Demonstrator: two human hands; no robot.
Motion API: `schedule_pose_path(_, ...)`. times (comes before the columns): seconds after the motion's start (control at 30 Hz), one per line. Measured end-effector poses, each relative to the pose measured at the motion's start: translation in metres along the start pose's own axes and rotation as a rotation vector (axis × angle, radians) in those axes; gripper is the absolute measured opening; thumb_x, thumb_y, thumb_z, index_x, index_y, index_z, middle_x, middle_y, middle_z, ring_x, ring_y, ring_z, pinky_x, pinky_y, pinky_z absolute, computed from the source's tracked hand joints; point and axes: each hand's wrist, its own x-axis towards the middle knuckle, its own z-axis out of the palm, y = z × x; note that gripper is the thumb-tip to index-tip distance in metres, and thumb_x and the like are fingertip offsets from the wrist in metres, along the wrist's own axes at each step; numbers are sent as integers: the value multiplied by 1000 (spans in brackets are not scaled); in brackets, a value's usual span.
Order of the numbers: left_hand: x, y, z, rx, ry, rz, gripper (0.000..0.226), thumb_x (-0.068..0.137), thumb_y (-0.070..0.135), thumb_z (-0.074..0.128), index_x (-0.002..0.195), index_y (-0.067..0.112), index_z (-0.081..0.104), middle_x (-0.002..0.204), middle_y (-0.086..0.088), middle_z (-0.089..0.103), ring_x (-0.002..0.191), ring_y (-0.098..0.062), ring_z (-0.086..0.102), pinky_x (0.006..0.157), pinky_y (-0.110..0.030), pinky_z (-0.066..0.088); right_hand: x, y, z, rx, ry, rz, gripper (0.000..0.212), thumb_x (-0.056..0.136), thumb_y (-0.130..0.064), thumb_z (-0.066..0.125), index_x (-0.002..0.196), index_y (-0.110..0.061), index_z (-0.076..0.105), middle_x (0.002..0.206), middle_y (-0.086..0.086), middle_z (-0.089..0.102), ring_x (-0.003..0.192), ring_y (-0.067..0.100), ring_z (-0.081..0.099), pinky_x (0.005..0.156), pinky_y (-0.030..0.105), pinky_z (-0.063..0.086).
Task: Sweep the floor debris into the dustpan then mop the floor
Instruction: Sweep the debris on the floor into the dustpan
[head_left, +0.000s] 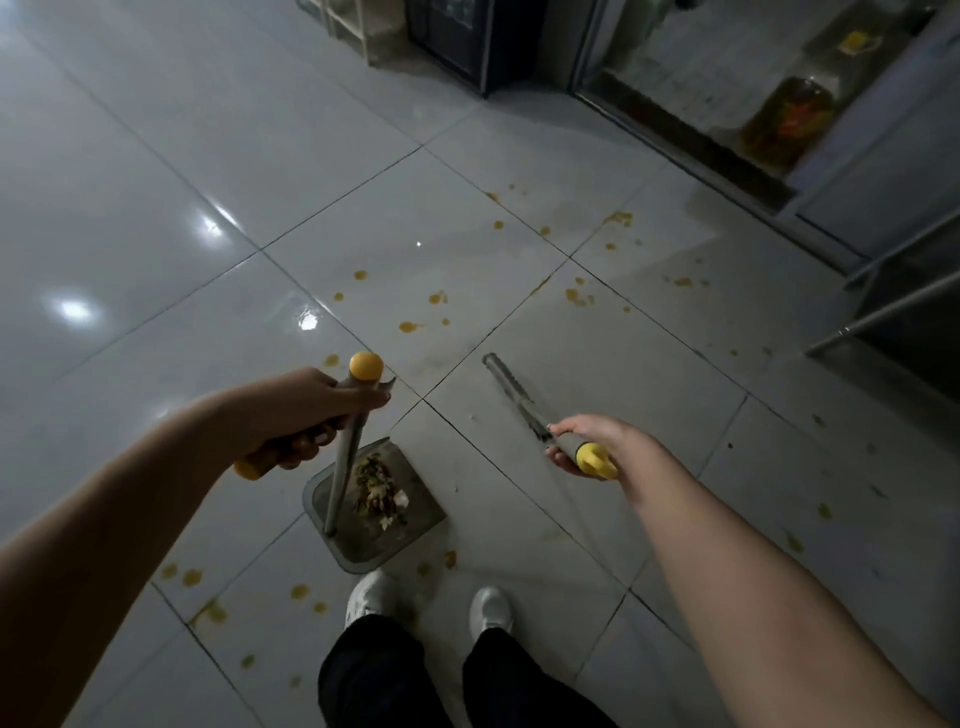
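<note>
My left hand (306, 415) is curled round the grey pole (343, 467), just under its yellow cap. The pole runs down to the dustpan (363, 545), a dark grey tray flat on the tiles below that hand. It holds a heap of scraps (379, 488) and sits just ahead of my left shoe (371, 592). To the pan's right, my right hand (587, 441) grasps a grey rod (511, 395) by its yellow end.

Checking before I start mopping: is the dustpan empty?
No, a pile of debris lies inside the dustpan.
</note>
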Motion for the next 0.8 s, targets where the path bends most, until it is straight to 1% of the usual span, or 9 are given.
schedule_pose_path(0.1,-7,-5,16,-50,35,-4,44,82,52,60,62,12,53,38,5,41,31,-7,35,32,-18,32,11,-1,-11,-13,23,-32,19,99,-14,46,85,-1,48,42,11,61,28,14,55,30,17,44)
schedule_pose_path(0.23,-9,-9,25,-71,82,-4,46,81,54,61,63,12,52,37,7,41,31,-8,35,34,-17,33,22,-4,-15,-18,43,-48,27,100,-13,44,78,2,46,39,13,59,26,14,54,29,17,44)
schedule_pose_path(0.33,-4,-14,29,-59,77,-11,48,80,56,60,63,11,49,37,7,41,31,-9,35,35,-17,33,29,-8,-12,-3,49,-57,26,100,-11,43,78,2,46,40,13,59,26,15,54,29,18,44)
schedule_pose_path(0.47,4,-23,33,-54,62,-24,48,81,55,59,65,11,50,34,9,41,29,-8,35,35,-15,33,46,-15,-15,9,75,-42,20,100,-10,44,82,-2,46,50,14,59,24,16,52,27,17,42)
schedule_pose_path(0.6,10,-21,33,-46,65,7,47,81,55,59,68,10,53,33,10,41,28,-8,36,35,-15,34,62,-15,-20,-29,89,-22,19,100,-11,42,83,-4,45,57,14,54,22,14,45,28,14,40)
schedule_pose_path(0.7,15,-22,32,-39,67,6,48,80,57,59,69,10,55,37,8,42,30,-8,38,36,-17,37,68,-10,-18,-115,91,2,21,100,-14,43,81,-5,44,44,11,52,22,12,45,28,14,39)
schedule_pose_path(0.73,17,-22,33,-34,69,3,48,80,57,59,69,10,55,38,7,43,30,-9,38,36,-17,37,68,-8,-16,-128,91,7,22,100,-18,45,81,-6,44,43,11,52,22,12,45,28,14,40)
schedule_pose_path(0.8,18,-24,34,-30,77,-2,49,80,58,60,68,11,55,37,7,43,29,-9,38,36,-17,37,67,2,-6,-111,104,-4,23,100,-25,46,85,-8,43,58,12,50,22,12,45,30,15,41)
